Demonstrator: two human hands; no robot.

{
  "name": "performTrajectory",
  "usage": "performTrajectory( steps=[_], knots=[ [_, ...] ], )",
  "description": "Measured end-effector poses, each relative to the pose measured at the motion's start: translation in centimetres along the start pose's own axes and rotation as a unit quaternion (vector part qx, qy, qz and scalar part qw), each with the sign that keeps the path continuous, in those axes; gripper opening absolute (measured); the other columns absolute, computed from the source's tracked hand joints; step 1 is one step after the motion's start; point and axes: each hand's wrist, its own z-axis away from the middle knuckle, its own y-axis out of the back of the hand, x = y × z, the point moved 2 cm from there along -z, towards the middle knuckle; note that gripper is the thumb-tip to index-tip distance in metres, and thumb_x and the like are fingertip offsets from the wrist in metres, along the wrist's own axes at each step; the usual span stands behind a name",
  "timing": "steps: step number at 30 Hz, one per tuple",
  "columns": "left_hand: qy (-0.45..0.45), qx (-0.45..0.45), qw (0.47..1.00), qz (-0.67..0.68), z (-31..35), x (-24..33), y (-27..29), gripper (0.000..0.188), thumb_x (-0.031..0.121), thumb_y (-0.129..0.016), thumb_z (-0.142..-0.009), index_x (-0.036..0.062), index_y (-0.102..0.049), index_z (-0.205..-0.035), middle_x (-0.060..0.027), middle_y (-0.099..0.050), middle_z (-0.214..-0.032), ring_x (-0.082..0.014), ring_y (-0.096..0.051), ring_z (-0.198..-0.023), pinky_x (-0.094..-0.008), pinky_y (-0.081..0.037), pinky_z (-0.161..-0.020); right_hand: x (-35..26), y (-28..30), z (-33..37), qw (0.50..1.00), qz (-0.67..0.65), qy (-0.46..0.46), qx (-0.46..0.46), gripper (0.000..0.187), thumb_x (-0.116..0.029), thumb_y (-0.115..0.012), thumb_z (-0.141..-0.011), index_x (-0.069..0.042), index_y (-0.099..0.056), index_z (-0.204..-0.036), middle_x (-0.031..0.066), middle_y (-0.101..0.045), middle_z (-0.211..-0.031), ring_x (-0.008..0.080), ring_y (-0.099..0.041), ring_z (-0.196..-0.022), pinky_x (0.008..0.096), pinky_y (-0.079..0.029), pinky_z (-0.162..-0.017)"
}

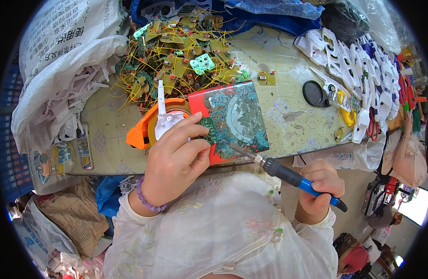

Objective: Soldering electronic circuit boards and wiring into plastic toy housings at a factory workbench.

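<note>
My right hand (320, 188) is wrapped round the blue handle of a soldering iron (288, 174). Its metal tip points left, close to a small green circuit board (208, 130) over a flat red box with a dark patterned top (242, 116). With bent fingers closed on the board's left edge, my left hand (176, 153) steadies it; I cannot tell whether tip and board touch. Beyond that hand, a white plastic part (167, 122) rests on an orange, ring-shaped holder (146, 126), partly hidden by the fingers.
A heap of circuit boards with yellow wires (176, 56) covers the table's back left. White plastic parts fill a woven sack (37, 93) at left; more white parts (363, 74) pile up at right beside a black round lid (316, 93). Another person's arm (402, 144) shows far right.
</note>
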Motion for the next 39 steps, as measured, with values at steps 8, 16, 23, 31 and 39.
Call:
performTrajectory(
  steps=[8,16,23,31,39],
  knots=[
    [-0.001,-0.003,1.0,0.022,0.2,-0.2,0.2,0.02,-0.003,-0.072,-0.069,0.0028,-0.065,-0.086,-0.0099,-0.065,-0.102,-0.0334,-0.061,-0.113,-0.0374,-0.054,-0.082,0.3,0.6,0.6,0.999,0.002,-0.003,0.036,0.032,-0.038,-0.045,-0.099,-0.007,-0.048,-0.093,0.009,-0.057,-0.064,0.0228,-0.055,-0.053,0.0324,-0.042,-0.049],
    [-0.065,0.011,0.997,-0.031,1.5,-1.1,1.2,0.034,0.001,-0.077,-0.071,0.0054,-0.068,-0.103,-0.0073,-0.067,-0.104,-0.0272,-0.065,-0.1,-0.0473,-0.043,-0.099,0.2,1.2,0.7,0.998,0.005,-0.015,0.059,0.032,-0.037,-0.045,-0.099,-0.006,-0.048,-0.094,0.0102,-0.057,-0.065,0.0231,-0.053,-0.053,0.0336,-0.041,-0.052],
    [0.006,0.086,0.996,0.005,2.2,-1.4,0.6,0.026,0.007,-0.08,-0.069,0.0121,-0.071,-0.093,0.0005,-0.069,-0.083,-0.0189,-0.067,-0.084,-0.047,-0.044,-0.096,0.0,0.8,0.5,0.998,0.008,-0.022,0.059,0.033,-0.039,-0.044,-0.099,-0.006,-0.048,-0.094,0.0104,-0.057,-0.065,0.0228,-0.052,-0.055,0.0333,-0.041,-0.053],
    [-0.025,0.072,0.997,-0.027,1.5,-0.8,0.1,0.019,0.001,-0.076,-0.067,0.0107,-0.068,-0.082,-0.002,-0.067,-0.087,-0.0233,-0.067,-0.095,-0.0523,-0.039,-0.101,-0.2,0.7,0.6,0.998,0.005,-0.028,0.05,0.033,-0.039,-0.043,-0.099,-0.006,-0.047,-0.094,0.0099,-0.056,-0.065,0.0227,-0.051,-0.055,0.0332,-0.041,-0.054],
    [-0.015,0.081,0.996,0.018,1.0,-1.0,-0.8,0.019,-0.004,-0.072,-0.066,0.0042,-0.064,-0.081,-0.009,-0.065,-0.097,-0.0346,-0.064,-0.104,-0.0399,-0.054,-0.081,-0.1,0.5,0.0,0.999,-0.006,-0.02,0.029,0.033,-0.039,-0.045,-0.099,-0.006,-0.047,-0.094,0.01,-0.057,-0.066,0.0232,-0.054,-0.056,0.0331,-0.043,-0.052]
  ],
)
